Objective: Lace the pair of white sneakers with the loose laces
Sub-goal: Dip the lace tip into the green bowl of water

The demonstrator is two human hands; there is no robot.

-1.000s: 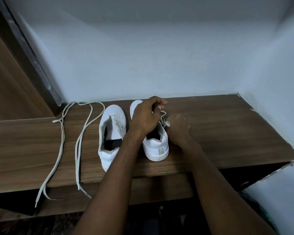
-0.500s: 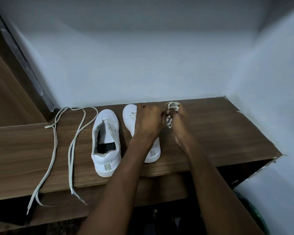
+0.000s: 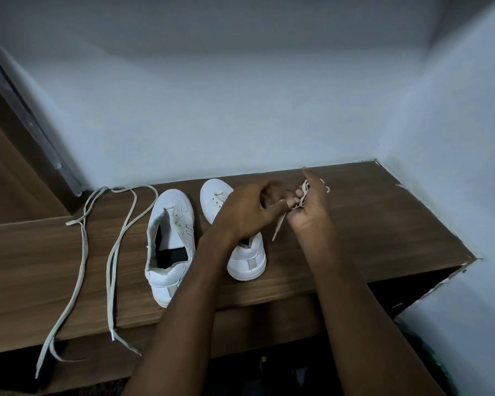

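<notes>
Above the right sneaker point(image 3: 247, 260), both hands are busy with a bunched-up lace point(image 3: 305, 192); right hand point(image 3: 309, 207) holds the bundle, left hand point(image 3: 249, 212) pinches a strand of it; neither shoe looks laced so far; left sneaker point(image 3: 170, 238) sits open, second lace point(image 3: 115, 252) sprawled on the wooden shelf point(image 3: 383, 230) far left; pretty much everything's left to do.

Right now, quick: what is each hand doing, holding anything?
Left hand: fingers pinch the bunched lace.
Right hand: holds the same bunched lace, index finger straight.
</notes>
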